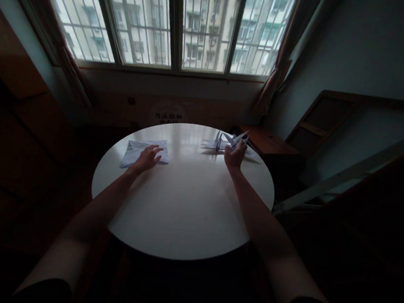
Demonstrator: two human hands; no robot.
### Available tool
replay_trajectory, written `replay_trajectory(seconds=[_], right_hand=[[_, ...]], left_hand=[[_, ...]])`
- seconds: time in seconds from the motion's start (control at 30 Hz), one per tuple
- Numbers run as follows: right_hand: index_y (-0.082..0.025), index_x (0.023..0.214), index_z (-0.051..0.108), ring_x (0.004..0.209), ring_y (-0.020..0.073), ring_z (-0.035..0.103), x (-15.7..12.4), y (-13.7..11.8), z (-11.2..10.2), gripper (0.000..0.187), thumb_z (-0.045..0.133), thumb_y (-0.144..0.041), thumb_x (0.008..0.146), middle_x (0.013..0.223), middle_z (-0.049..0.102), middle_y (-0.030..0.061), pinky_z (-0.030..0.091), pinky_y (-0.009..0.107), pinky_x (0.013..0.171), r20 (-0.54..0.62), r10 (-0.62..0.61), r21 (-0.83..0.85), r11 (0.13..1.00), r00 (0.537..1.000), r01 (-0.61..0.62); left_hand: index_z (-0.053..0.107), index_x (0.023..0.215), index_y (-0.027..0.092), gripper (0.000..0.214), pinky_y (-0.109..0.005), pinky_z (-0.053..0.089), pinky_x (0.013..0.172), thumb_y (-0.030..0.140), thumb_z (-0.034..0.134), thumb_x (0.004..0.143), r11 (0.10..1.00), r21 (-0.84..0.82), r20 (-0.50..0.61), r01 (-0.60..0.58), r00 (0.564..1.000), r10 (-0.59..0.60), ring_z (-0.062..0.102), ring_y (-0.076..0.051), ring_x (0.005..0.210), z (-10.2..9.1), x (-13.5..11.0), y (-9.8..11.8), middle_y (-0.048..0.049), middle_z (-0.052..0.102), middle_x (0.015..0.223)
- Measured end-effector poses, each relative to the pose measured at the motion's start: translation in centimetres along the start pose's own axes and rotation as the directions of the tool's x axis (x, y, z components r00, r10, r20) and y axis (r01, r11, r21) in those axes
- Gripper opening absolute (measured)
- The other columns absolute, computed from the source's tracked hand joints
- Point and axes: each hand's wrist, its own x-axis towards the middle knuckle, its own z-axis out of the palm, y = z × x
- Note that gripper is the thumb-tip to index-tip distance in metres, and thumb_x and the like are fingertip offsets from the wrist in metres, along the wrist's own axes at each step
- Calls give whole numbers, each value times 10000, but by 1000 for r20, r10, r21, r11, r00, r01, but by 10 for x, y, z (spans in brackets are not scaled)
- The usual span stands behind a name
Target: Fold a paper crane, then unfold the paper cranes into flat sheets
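At the left of the round white table (pixel 187 206) lies a small stack of creased white paper sheets (pixel 134 150). My left hand (pixel 147 158) is over its right part, fingers spread and holding nothing; whether the fingertips touch the paper I cannot tell. On the far right side, my right hand (pixel 235 157) is closed around a folded paper crane (pixel 235 139), whose pointed wings stick out above the fingers. Just left of that hand, another paper crane (pixel 217 143) stands on the tabletop. The right hand hides the lower part of the held crane.
Behind the table is a barred window (pixel 207 30) with curtains (pixel 267 93) at its sides. A low wooden cabinet (pixel 269 140) stands beyond the table's right edge. Against the right wall leans a wooden frame (pixel 325 117), and a pale diagonal rail (pixel 325 184) runs nearby.
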Motion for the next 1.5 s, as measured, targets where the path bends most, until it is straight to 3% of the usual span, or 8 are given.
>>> replay_trajectory(seconds=[0.23,0.5,0.77,0.93,1.07,1.17,1.33,1.5], right_hand=[[-195,1331,543,957,211,611,-36,-41,8,541,479,-478,875,1348,496,149,565,384,810,307,-379,659,746,873,92],[-268,1325,563,1005,202,609,-80,-60,6,480,565,-380,858,1387,500,109,588,365,784,438,-629,760,641,642,110],[-250,1296,592,898,168,628,-74,-53,10,438,548,-297,863,1340,534,113,587,332,733,447,-620,735,665,645,129],[-227,1281,580,1017,217,608,-78,-50,15,495,659,-343,806,1287,539,136,568,344,768,416,-665,742,642,620,190],[-279,1342,464,880,181,629,-82,-48,25,688,746,-409,728,1215,547,110,573,358,735,479,-495,734,678,725,-22],[-298,1408,319,779,166,631,-84,-47,30,861,773,-447,692,1085,600,75,581,359,693,591,-352,716,644,726,-270],[-239,1354,366,717,164,637,-84,-50,29,809,779,-425,684,821,641,5,564,329,674,658,-346,722,544,669,-429],[-238,1226,448,637,131,611,-83,-51,29,653,778,-375,679,744,610,-40,540,292,628,583,-346,779,495,735,-385]], left_hand=[[640,1149,190,573,-336,557,794,217,834,610,961,-257,326,102,945,-14,662,-221,918,44,-16,34,-118,664,1073],[472,1359,241,866,-312,571,773,147,844,583,905,-418,324,79,944,67,694,-198,857,59,-26,50,-109,656,1134],[595,1210,179,624,-348,586,736,266,842,643,853,-489,381,183,925,19,702,-231,852,56,-29,63,-121,678,1098],[683,943,125,444,-332,559,784,358,862,610,873,-474,244,114,970,6,696,-206,822,59,-26,60,-73,724,890],[688,804,113,415,-323,558,728,394,876,565,908,-413,142,68,990,-9,684,-192,732,64,-26,55,-52,714,763],[678,788,120,409,-327,566,721,386,881,552,910,-411,131,52,991,3,681,-192,723,67,-28,53,-40,700,731],[665,1010,151,556,-281,569,692,283,899,523,902,-432,98,-3,994,50,678,-155,742,69,-31,56,-80,657,1062],[507,1296,223,851,-291,574,718,228,899,541,786,-583,156,206,978,-140,683,-160,780,70,-32,65,-103,646,1132]])
